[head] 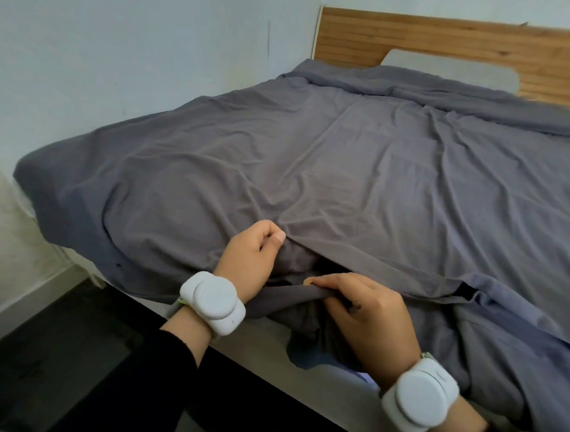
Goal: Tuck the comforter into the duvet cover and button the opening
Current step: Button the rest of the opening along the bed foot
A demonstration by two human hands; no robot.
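A grey duvet cover (365, 160) lies spread over the bed, wrinkled, with its opening (334, 268) along the near edge showing a dark gap. My left hand (252, 257) pinches the upper flap of the cover at the left end of the gap. Just below and to the right, my right hand (368, 309) grips the lower hem, pulled taut toward the left wrist. A second dark gap (466, 291) shows further right along the opening. The comforter is hidden inside the cover. No button is visible.
A wooden headboard (458, 39) with a cut-out stands at the far end. A pale wall (119, 52) runs along the bed's left side. The bed's light edge (316, 380) and dark floor (48, 351) lie below my hands. White bands sit on both wrists.
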